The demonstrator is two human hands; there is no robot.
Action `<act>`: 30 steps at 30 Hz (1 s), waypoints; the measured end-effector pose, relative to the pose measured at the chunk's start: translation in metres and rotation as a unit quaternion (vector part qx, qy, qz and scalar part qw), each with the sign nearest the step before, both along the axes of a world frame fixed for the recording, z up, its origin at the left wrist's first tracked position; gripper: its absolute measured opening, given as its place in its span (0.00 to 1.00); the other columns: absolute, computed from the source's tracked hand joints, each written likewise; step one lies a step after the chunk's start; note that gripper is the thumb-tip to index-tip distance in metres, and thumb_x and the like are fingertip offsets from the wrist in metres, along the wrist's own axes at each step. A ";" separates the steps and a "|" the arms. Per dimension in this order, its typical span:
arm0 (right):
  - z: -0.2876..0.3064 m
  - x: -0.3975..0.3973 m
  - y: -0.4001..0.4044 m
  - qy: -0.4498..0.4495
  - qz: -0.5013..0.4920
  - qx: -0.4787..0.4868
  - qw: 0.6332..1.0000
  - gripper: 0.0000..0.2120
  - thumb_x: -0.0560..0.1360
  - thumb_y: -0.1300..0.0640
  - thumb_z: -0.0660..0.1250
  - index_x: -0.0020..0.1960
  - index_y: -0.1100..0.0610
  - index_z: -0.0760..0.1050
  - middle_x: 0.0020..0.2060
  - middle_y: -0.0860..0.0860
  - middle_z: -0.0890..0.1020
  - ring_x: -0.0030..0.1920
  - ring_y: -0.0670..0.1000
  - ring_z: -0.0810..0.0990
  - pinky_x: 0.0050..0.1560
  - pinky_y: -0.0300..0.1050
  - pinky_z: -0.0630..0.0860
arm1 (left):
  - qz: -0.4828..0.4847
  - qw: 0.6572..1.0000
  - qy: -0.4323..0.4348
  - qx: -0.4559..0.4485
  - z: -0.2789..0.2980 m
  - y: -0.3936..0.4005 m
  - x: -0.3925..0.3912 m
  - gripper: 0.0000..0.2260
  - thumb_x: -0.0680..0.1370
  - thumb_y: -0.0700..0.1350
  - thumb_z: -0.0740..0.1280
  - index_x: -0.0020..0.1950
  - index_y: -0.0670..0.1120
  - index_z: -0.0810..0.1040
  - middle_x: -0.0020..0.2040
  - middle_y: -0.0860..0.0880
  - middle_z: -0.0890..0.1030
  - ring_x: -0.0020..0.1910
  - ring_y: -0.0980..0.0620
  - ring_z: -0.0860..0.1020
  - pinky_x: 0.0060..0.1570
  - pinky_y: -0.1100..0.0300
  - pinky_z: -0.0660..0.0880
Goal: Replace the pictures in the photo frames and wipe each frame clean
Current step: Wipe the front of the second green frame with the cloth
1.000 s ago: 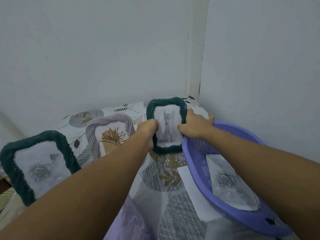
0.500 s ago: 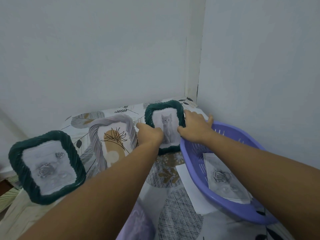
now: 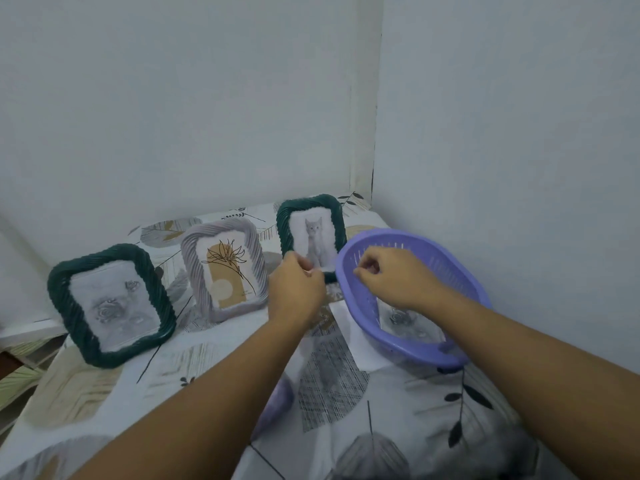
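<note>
Our left hand (image 3: pixel 297 289) and right hand (image 3: pixel 388 275) hover loosely curled, holding nothing, before the cat frame (image 3: pixel 311 233). The purple basket (image 3: pixel 464 271) touches that frame's right edge; the grey frame (image 3: pixel 223 268) stands apart, left.

Desk covered by a leaf-patterned cloth (image 3: pixel 194 367), purple perforated basket (image 3: pixel 465 284) set at its right side near the corner, pale walls (image 3: pixel 173 98) met behind, white sheet (image 3: pixel 349 336) lain partly under the basket

Both arms extended, left hand (image 3: pixel 297 289) and right hand (image 3: pixel 391 275) (loosely curled).
</note>
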State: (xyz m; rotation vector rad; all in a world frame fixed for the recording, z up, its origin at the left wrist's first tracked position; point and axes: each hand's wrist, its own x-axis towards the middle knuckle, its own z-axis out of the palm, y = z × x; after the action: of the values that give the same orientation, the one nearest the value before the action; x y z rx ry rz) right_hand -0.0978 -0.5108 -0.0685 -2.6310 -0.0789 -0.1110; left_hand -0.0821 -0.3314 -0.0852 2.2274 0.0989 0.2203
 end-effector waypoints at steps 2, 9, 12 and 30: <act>-0.001 -0.020 -0.003 0.019 0.004 -0.011 1.000 0.11 0.81 0.45 0.64 0.47 0.50 0.79 0.41 0.45 0.83 0.43 0.48 0.81 0.49 0.55 0.81 | -0.021 0.998 0.034 0.044 -0.009 0.002 -0.018 0.03 0.80 0.44 0.66 0.47 0.48 0.76 0.43 0.49 0.80 0.43 0.49 0.80 0.43 0.50 0.79; -0.002 -0.064 -0.008 0.089 0.056 -0.033 0.994 0.20 0.76 0.30 0.63 0.47 0.46 0.81 0.42 0.41 0.82 0.46 0.43 0.80 0.52 0.49 0.79 | -0.073 0.984 0.141 0.084 -0.027 -0.016 -0.048 0.09 0.77 0.45 0.68 0.52 0.41 0.81 0.49 0.40 0.85 0.48 0.41 0.82 0.35 0.55 0.71; -0.006 -0.070 -0.014 0.133 0.091 -0.056 0.985 0.20 0.73 0.30 0.66 0.53 0.44 0.81 0.46 0.41 0.83 0.49 0.44 0.80 0.52 0.46 0.78 | -0.076 0.976 0.201 0.012 -0.032 -0.030 -0.049 0.08 0.75 0.39 0.67 0.53 0.40 0.81 0.53 0.38 0.84 0.50 0.40 0.83 0.32 0.57 0.71; -0.021 -0.072 -0.026 0.081 0.119 0.001 0.990 0.07 0.70 0.45 0.69 0.39 0.48 0.79 0.32 0.47 0.78 0.34 0.47 0.74 0.36 0.45 0.70 | 0.037 0.917 0.338 -0.210 -0.047 -0.058 -0.041 0.16 0.76 0.33 0.68 0.64 0.37 0.77 0.42 0.41 0.78 0.29 0.48 0.71 0.23 0.64 0.67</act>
State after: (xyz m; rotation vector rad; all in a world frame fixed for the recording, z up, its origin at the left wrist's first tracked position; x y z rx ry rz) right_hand -0.1697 -0.5366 -0.0896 -2.5948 -0.3359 0.1830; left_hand -0.1236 -0.3894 -0.1317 1.7771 0.5519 -0.5004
